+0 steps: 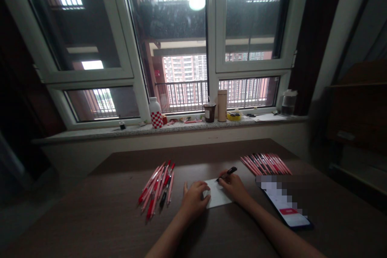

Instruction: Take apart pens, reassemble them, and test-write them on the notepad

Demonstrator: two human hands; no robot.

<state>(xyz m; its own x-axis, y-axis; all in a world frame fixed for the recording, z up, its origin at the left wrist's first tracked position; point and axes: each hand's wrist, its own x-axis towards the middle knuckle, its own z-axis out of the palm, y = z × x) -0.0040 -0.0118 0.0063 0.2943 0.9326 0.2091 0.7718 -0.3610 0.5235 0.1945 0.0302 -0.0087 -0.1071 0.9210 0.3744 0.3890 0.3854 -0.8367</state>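
Note:
A small white sheet of paper lies on the dark wooden table in front of me. My left hand rests on the paper's left edge with its fingers curled down onto it. My right hand is closed round a black pen, whose tip touches the paper's upper part. A pile of several red and pink pens lies left of my left hand. Another row of several red and pink pens lies to the right, beyond my right hand.
A phone with a lit screen lies on the table at the right. The stone windowsill behind holds a red-checked bottle, a dark cup, a tall tan flask and a clear jar. A dark cabinet stands at the right.

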